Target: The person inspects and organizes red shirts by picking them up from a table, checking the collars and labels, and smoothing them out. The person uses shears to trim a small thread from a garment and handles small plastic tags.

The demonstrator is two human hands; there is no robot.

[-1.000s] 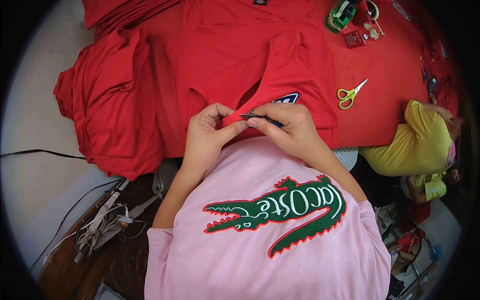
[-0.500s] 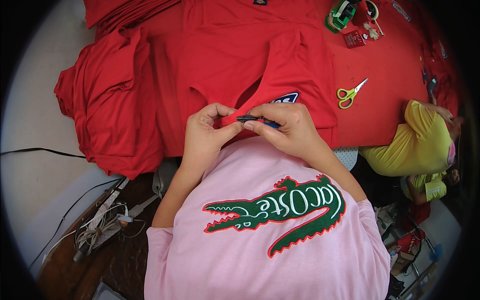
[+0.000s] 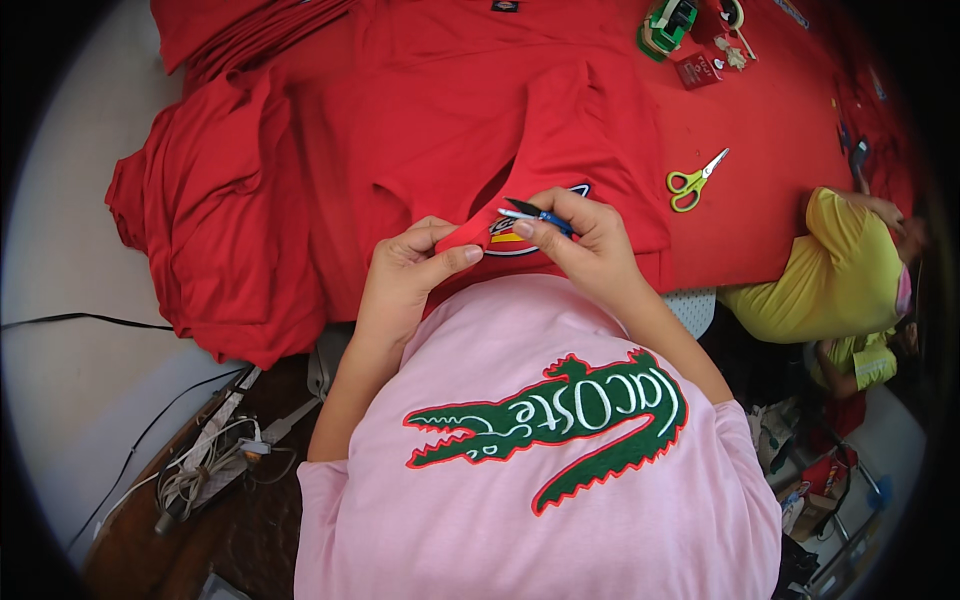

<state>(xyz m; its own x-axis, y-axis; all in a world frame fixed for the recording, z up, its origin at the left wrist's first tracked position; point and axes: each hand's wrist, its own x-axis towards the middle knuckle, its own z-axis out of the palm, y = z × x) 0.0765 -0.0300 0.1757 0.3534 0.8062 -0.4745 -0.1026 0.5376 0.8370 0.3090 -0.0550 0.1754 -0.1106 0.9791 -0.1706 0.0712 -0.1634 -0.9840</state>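
A red shirt (image 3: 440, 130) lies spread over the table in front of me. My left hand (image 3: 408, 262) pinches a folded edge of its opening between thumb and fingers. Just right of that edge, my right hand (image 3: 592, 240) holds a pair of thread snips (image 3: 548, 218) with a blue handle; the blades point left and look apart, close to the cloth. Below the snips shows part of an embroidered patch (image 3: 512, 247) in white, blue and yellow, partly covered by my right hand.
Yellow-green scissors (image 3: 690, 187) lie on the red table surface (image 3: 760, 150) to the right. Beyond them are a green tape dispenser (image 3: 665, 28) and a small red box (image 3: 698, 70). Red garments (image 3: 215, 210) are heaped at left. A person in yellow (image 3: 850, 270) works at far right. Cables (image 3: 205, 470) hang lower left.
The snips have come off the cloth edge, moving slightly up and right, and their blades now show apart. More of the patch is visible. My left hand keeps its pinch.
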